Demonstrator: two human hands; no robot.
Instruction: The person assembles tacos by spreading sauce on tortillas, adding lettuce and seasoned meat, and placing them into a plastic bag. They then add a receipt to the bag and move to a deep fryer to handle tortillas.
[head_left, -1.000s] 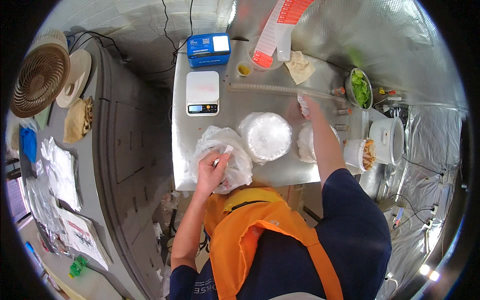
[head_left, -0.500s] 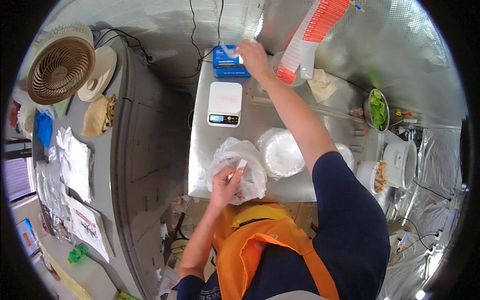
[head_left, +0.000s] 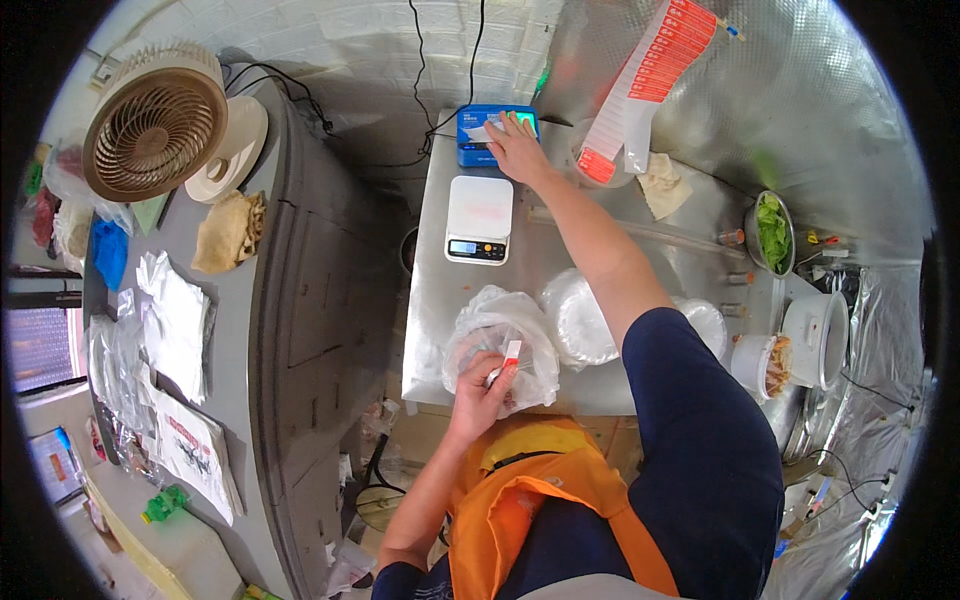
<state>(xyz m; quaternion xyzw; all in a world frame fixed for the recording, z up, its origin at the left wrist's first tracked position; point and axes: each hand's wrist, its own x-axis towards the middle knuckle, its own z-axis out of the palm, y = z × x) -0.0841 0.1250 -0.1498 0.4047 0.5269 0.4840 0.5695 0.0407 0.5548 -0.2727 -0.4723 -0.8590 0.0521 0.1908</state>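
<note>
Near the table's front edge, my left hand is closed over a clear plastic bag. A small red-and-white strip sticks up from between its thumb and fingers; whether the bag itself is also gripped, I cannot tell. At the back, my right hand lies with spread fingers on top of a blue box. Under its fingertips is a white slip, and a bright green patch shows beside them. Between the hands stands a white digital scale with a lit display.
Plastic-wrapped round lids or bowls are beside the bag. A red-and-white label sheet rises from a round tub at the back. Farther right are a bowl of green leaves and white pots. On the left, a grey counter holds a fan and bags.
My right hand has come down from above onto the blue box, its fingers now spread over a white slip. The left hand stays at the bag, the red-and-white strip showing more. The view has shifted slightly.
</note>
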